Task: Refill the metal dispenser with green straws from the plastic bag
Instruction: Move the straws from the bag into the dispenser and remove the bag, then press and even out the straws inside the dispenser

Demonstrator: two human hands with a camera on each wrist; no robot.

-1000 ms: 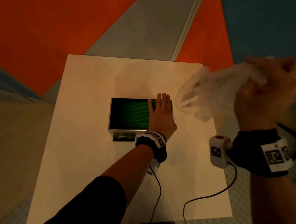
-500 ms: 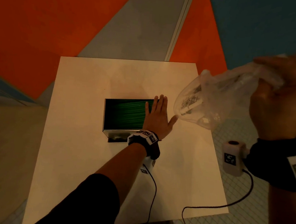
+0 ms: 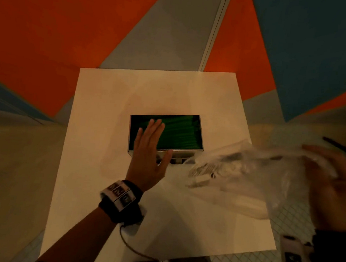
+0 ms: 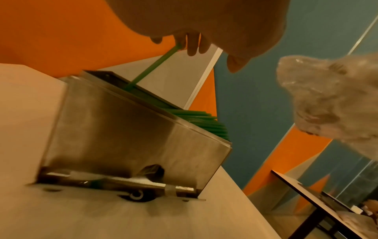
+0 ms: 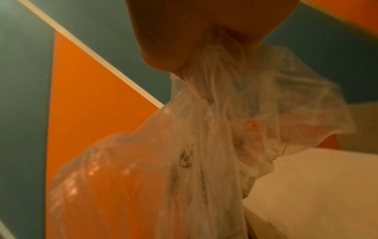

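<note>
Nearest, low at the right of the head view: right hand, blurred, grip bunched on the neck of the plastic bag; from the right wrist view, fingers curled round the gathered film, bag hanging crumpled and translucent with faint dark print on it, no straws visible through it; held above the near right part of the desk, just beside the dispenser's front right corner (touching the desk or not: cannot tell).

Next, the left forearm with a black wrist strap and a thin cable trailing over the near desk edge; left hand flat, palm down, grip apart with fingers straight and close together, stretched over the left portion of the open dispenser; in the left wrist view, fingertips at the upper end of one tilted straw, its lower end down inside the box.

Beyond that, the metal dispenser at the middle of the desk, open-topped, filled with green straws lying lengthwise; in the left wrist view, straw ends heaped above the rim at the right end, brushed steel front wall, slot and roller at the base.

Farthest: orange, grey and blue floor panels; a dark-edged table at the right.
</note>
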